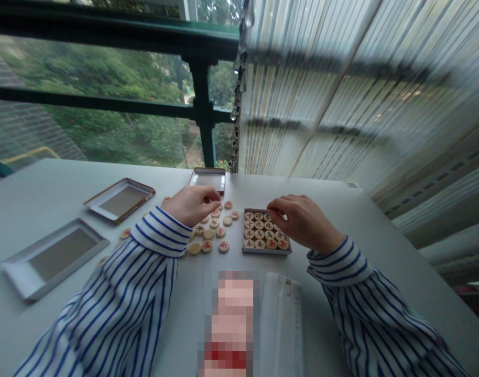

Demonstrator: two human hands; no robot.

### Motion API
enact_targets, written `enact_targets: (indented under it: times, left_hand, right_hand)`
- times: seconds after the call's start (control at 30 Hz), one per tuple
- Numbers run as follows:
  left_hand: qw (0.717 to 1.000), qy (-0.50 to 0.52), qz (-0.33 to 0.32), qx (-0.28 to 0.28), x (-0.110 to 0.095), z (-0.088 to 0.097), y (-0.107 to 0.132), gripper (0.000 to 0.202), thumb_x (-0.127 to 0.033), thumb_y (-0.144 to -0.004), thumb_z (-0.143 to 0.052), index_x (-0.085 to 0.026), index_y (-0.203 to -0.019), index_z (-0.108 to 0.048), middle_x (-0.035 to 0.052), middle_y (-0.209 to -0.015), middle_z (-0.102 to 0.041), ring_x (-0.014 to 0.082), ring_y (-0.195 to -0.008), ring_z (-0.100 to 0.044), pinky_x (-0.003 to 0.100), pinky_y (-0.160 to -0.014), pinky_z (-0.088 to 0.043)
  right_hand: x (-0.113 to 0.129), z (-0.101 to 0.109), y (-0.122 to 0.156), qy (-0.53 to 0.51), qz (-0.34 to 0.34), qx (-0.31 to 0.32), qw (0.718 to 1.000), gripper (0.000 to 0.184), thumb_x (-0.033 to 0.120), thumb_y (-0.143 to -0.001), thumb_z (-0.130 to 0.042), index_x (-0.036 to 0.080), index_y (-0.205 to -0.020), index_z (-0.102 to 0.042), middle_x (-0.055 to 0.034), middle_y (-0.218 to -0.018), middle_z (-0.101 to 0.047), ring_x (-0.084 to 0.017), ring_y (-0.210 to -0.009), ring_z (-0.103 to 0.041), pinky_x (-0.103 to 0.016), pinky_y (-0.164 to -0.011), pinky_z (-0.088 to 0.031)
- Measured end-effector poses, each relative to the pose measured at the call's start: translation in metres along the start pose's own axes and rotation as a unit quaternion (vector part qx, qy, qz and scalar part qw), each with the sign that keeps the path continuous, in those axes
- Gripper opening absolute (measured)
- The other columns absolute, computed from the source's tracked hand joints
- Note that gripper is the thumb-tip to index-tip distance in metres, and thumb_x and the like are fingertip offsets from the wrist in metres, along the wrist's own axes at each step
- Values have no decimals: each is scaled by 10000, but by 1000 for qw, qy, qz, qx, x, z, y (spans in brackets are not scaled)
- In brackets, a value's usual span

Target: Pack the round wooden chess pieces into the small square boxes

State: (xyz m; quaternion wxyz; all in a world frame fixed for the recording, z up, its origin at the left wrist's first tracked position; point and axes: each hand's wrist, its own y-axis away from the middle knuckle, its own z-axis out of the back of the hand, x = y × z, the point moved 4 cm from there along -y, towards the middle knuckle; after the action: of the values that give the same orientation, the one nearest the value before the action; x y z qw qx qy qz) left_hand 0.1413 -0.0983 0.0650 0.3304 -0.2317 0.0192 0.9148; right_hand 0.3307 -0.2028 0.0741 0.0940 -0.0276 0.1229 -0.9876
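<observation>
Round Chinese chess pieces [207,246] with red or black characters lie scattered left of centre on the table; some show blank faces. My left hand [194,204] hovers over the far part of them, fingers curled into a pinch; anything between the fingertips is hidden. To the right, a shallow open box [267,251] holds rows of pieces, mostly black-lettered with two red ones in the near row. Over its far right corner is my right hand [302,217], thumb and fingers drawn together. No piece shows in its grasp, and it covers part of the box.
Open shallow trays rest at the left: one white [58,280], one brown-edged [147,198]. Another tray [224,183] stands behind the pieces. A whitish translucent case [281,324] lies near me beside a pixelated patch. A window and curtain [322,78] border the white table [334,196].
</observation>
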Motion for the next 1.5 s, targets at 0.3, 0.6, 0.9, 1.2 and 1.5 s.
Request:
enact_targets:
  times: [0.3,0.6,0.9,1.2,1.5]
  left_hand:
    - [996,-90,4,29,24,-11,-6,328,-378,-733,-462,-190,-923,-651,50,-897,-667,205,-852,-600,275,-720,-452]
    - [993,-100,46,34,54,-18,-9,349,-382,-701,-491,-249,-991,-631,14,-954,-662,192,-873,-600,258,-746,-459]
    - [998,-45,15,35,50,-15,-7,341,-335,-695,-503,-210,-986,-632,45,-912,-669,185,-819,-610,267,-736,-462]
    - [997,-49,12,53,48,-4,-1,321,-336,-681,-521,-213,-951,-642,43,-892,-666,190,-823,-606,267,-729,-447]
    - [986,-93,-12,135,21,-2,15,256,-360,-686,-561,-221,-871,-670,40,-831,-678,199,-785,-615,261,-658,-444]
  right_hand:
    - [10,-5,-1,-6,16,-11,1000,205,250,-850,-428,189,-842,-624,-33,-756,-633,-135,-730,-537,-267,-693,-324]
    - [17,-1,-8,-34,23,-21,999,194,254,-844,-446,181,-847,-626,-36,-756,-630,-130,-729,-532,-268,-695,-345]
    - [24,-2,-27,-33,30,-23,999,207,255,-848,-433,176,-868,-623,-49,-814,-641,-140,-763,-543,-276,-702,-355]
    - [31,-22,-29,-25,53,21,998,208,262,-856,-432,187,-897,-621,-57,-839,-649,-151,-794,-549,-286,-730,-346]
    - [37,-23,-26,-35,63,40,997,204,245,-848,-442,190,-931,-620,-56,-853,-650,-159,-809,-555,-291,-735,-345]
